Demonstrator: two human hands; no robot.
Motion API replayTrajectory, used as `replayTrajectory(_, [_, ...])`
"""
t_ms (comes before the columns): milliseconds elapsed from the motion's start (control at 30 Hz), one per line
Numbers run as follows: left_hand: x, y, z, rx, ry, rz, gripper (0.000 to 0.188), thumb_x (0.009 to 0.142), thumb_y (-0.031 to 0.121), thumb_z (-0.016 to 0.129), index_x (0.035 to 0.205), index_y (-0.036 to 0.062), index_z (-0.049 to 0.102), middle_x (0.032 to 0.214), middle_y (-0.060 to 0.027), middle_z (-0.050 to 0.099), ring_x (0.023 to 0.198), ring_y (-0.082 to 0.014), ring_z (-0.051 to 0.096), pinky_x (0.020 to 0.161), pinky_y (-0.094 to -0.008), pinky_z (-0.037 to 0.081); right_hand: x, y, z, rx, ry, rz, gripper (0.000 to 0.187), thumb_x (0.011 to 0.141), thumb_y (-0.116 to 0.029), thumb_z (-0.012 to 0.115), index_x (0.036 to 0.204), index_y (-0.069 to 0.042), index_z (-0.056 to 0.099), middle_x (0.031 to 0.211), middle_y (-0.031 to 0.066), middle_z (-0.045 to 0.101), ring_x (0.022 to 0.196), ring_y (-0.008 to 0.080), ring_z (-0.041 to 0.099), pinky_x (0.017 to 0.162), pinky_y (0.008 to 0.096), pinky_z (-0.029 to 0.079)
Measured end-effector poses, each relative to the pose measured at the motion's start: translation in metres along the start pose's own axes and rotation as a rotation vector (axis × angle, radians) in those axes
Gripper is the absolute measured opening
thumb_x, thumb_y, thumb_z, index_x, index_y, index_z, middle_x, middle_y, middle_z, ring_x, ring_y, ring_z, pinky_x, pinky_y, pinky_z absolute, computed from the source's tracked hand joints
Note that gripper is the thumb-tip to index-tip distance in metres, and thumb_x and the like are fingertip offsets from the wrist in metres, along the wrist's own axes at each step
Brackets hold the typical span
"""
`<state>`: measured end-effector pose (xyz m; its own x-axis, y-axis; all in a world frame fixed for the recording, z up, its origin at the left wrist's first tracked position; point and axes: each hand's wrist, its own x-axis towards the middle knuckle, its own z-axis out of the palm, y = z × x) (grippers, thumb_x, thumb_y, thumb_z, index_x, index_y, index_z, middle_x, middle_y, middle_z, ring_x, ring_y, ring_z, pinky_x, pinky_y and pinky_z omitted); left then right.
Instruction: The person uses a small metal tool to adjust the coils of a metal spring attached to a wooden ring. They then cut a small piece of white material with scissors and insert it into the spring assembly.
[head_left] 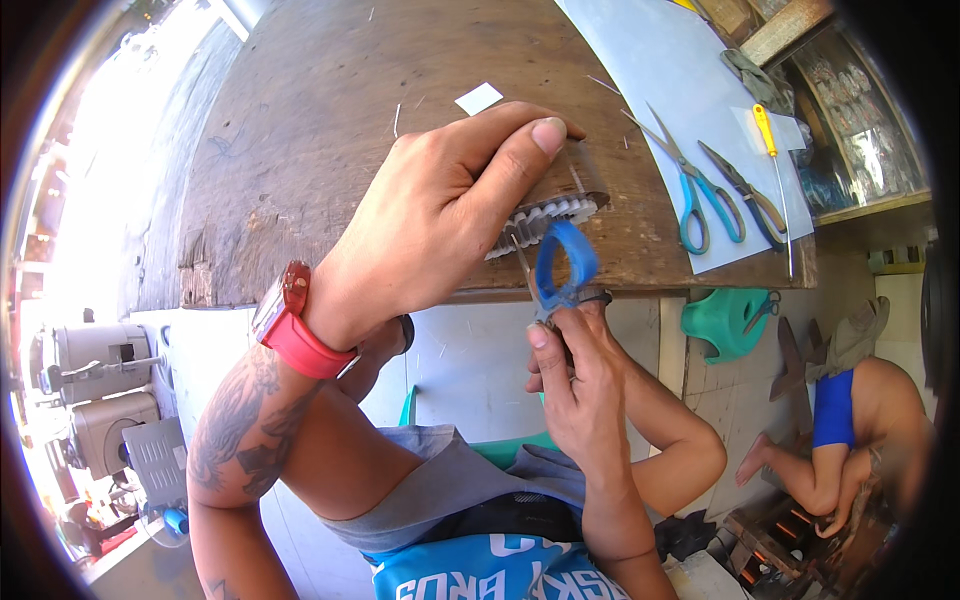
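Observation:
My left hand is closed over the top of a motor stator, a brown metal ring that rests at the table's near edge. White folded liners line its toothed opening, which faces me. Just below, my right hand grips a pair of scissors with a blue finger loop. One slim metal blade points up to the white liners; whether it touches them I cannot tell. The palm hides the rest of the scissors.
On the worn wooden table lie a white paper piece and thin scraps. To the right, a white sheet bears blue-handled shears, pliers and a yellow screwdriver. A green stool and another person are beyond.

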<state>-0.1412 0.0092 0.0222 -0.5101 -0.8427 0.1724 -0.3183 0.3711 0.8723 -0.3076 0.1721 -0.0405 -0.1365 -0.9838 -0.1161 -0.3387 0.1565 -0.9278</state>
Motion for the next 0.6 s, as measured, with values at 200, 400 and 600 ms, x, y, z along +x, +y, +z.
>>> replayTrajectory(200, [0.000,0.003,0.000,0.015,0.007,-0.014,0.052,0.120,0.044,0.049,0.136,0.0016,0.074,0.114,-0.0138,0.080,0.107,-0.0168,0.073,0.097,-0.0331,0.058,0.003,0.002,-0.007,-0.037,-0.013,-0.098,0.045,0.111,-0.017,0.067,0.154,-0.004,0.063,0.096,0.0177,0.076,0.069,0.0238,0.072,0.067,0.0383,0.057])
replayTrajectory(400, [0.001,0.002,0.003,0.023,0.035,-0.003,0.052,0.120,0.045,0.048,0.135,0.0029,0.075,0.111,-0.0133,0.081,0.105,-0.0170,0.074,0.096,-0.0329,0.058,-0.043,0.017,0.001,-0.023,0.016,-0.075,0.041,0.113,-0.017,0.064,0.150,0.000,0.063,0.099,0.0168,0.077,0.074,0.0212,0.078,0.071,0.0369,0.063])
replayTrajectory(600, [0.002,0.003,0.004,0.057,0.034,0.000,0.050,0.120,0.043,0.048,0.134,0.0039,0.075,0.112,-0.0144,0.080,0.105,-0.0189,0.074,0.097,-0.0341,0.057,-0.050,0.039,-0.010,0.099,0.035,0.015,0.039,0.117,-0.018,0.059,0.152,-0.001,0.059,0.080,0.0066,0.068,0.068,0.0148,0.072,0.064,0.0305,0.060])
